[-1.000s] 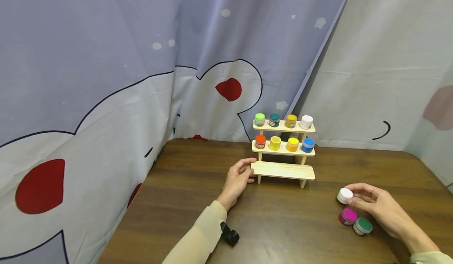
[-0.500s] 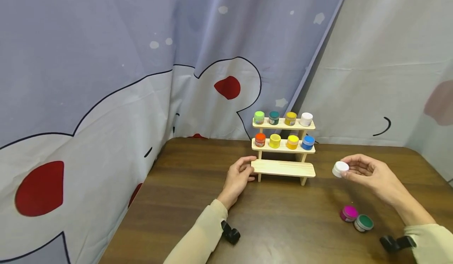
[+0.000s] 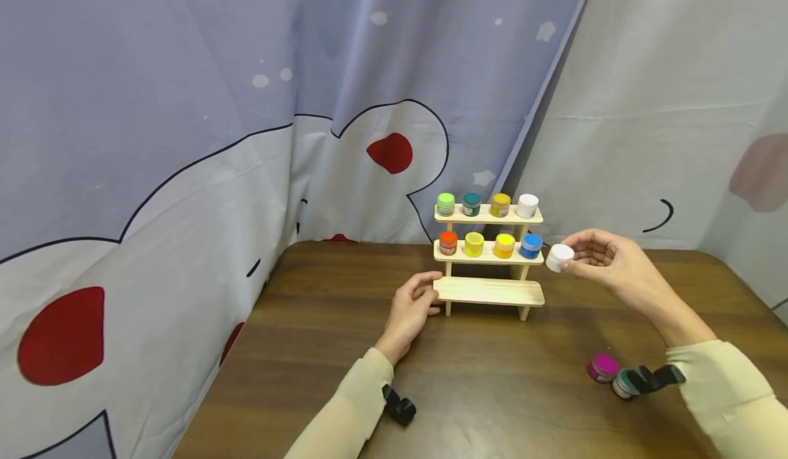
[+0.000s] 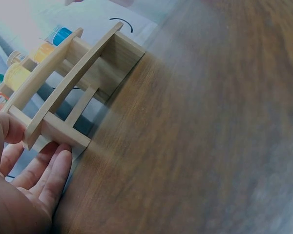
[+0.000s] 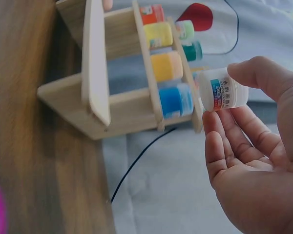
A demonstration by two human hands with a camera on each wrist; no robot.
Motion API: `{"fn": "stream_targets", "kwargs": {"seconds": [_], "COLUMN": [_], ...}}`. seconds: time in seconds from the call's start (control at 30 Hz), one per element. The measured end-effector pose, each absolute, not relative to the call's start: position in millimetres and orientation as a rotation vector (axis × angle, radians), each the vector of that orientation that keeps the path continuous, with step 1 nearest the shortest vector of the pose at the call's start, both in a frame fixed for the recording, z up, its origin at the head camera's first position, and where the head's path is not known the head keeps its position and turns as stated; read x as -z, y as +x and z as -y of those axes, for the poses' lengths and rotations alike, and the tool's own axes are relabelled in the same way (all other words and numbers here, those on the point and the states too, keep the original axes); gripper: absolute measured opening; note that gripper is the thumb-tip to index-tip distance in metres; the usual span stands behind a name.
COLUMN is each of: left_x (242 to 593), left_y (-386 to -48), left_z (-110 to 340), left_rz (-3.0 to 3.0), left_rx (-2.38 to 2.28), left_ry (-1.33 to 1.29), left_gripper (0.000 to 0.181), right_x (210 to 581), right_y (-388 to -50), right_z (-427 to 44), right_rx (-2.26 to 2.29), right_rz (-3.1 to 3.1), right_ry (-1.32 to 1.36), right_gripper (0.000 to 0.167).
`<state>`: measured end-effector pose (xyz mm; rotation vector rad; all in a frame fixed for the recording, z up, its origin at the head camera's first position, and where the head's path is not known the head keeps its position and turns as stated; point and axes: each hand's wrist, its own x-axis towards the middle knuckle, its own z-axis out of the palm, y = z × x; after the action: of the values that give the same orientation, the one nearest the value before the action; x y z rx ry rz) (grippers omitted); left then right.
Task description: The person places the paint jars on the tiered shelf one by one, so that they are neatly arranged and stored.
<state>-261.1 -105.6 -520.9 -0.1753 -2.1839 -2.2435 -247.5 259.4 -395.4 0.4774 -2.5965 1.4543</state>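
Observation:
My right hand (image 3: 615,264) pinches a small white paint jar (image 3: 560,258) between thumb and fingers, held in the air just right of the wooden tiered rack (image 3: 489,291). The right wrist view shows printing on the side of the white paint jar (image 5: 222,90). At the left end of the rack's lowest shelf, my left hand (image 3: 409,310) grips the board. In the left wrist view its thumb lies on the board end and its fingers (image 4: 56,178) reach by the side support. The lowest shelf is bare, while several paint jars stand on the two upper shelves.
A magenta paint jar (image 3: 603,368) sits on the brown table (image 3: 492,390) at the right. Beside it a green jar (image 3: 624,384) is partly hidden by the black wrist mount (image 3: 657,379). A patterned curtain (image 3: 345,192) hangs behind the table.
My right hand has lifted the white paint jar off the table and carried it up and left toward the rack. The left hand keeps its hold on the lowest shelf.

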Motion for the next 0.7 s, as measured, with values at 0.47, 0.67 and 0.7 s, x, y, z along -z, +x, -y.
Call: {"fn": "stream_targets", "kwargs": {"seconds": [0.47,0.67,0.7], "left_x": [522.5,520.7,520.1], "left_y": [-260.2,-260.7,-261.0], "left_z": [106.0,105.8,105.7], "left_rz": [2.202,2.213,2.21], "left_rx": [2.233,2.229,2.228], "left_ry": [-0.18,-0.166,-0.165], "left_gripper": [0.039,0.04,0.04], "right_x": [384.8,381.7,380.8], "right_y": [-258.4,-260.8,-261.5], "right_z": [-224.4,-204.3,-200.7], "right_rx": [-1.555,-1.58,-1.585], "right_rz": [2.533,2.519,2.516], "right_ry": [0.458,0.445,0.448], "right_gripper": [0.039,0.041,0.041]}}
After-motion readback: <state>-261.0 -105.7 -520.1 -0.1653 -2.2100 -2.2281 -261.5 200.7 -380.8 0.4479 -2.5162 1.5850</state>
